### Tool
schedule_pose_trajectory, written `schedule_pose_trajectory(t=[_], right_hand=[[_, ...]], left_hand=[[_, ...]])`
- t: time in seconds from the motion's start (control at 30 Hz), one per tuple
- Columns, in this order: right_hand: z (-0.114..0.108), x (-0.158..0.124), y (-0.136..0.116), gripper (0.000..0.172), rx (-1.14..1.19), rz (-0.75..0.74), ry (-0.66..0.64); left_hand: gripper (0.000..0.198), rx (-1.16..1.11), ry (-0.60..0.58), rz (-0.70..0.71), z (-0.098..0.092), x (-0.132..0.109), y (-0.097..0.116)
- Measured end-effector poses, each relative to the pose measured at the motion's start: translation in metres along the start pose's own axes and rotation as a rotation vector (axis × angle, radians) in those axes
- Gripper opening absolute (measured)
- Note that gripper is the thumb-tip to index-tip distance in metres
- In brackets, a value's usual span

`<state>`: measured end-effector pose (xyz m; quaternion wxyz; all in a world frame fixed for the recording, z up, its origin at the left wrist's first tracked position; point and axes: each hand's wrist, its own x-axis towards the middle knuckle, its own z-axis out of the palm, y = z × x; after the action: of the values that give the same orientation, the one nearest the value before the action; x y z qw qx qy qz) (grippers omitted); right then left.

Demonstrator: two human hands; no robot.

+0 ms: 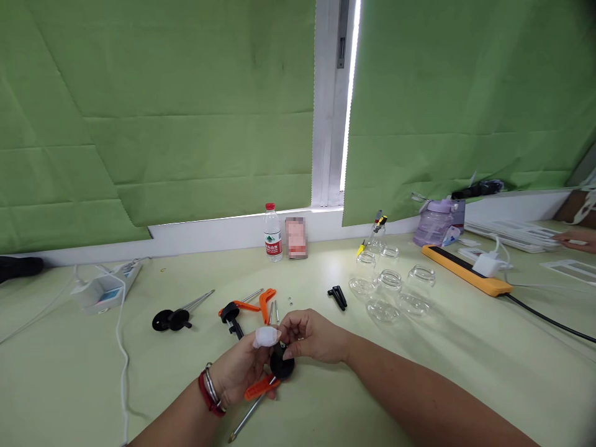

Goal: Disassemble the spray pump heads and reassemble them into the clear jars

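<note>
My left hand [239, 369], with a white wrapping on its thumb, is closed around a black round lid-like part [282, 366]. A metal rod [249, 419] sticks out from that part toward the table's front, and an orange arm [261, 387] lies across it. My right hand [316, 335] pinches at the top of the same part; what is between its fingertips is hidden. Just beyond my hands lie a similar black part [230, 312], an orange bent piece [266, 304], and small screws [277, 311].
Left lies another black part with a rod [179, 319]. Black handles [338, 298] and several glass jars [388, 295] are to the right. A water bottle [273, 233] stands at the back. Power strips [465, 270] and cables flank the table. Another person's hand [577, 239] shows far right.
</note>
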<state>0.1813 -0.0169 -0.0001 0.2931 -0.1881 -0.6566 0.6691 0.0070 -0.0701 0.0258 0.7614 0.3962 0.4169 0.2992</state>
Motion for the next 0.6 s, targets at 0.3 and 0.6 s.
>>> schedule_pose_trajectory(t=[0.3,0.6], right_hand=[[0.0015,0.0008,-0.0019,0.032,0.000,0.028,0.014],[0.0023,-0.0009,-0.0046,0.031,-0.020,0.022,0.020]], left_hand=[[0.034,-0.013,-0.022,0.007,-0.0001,0.0004,-0.0015],[0.034,-0.016,-0.021,-0.006,-0.0007,0.0015,-0.0019]])
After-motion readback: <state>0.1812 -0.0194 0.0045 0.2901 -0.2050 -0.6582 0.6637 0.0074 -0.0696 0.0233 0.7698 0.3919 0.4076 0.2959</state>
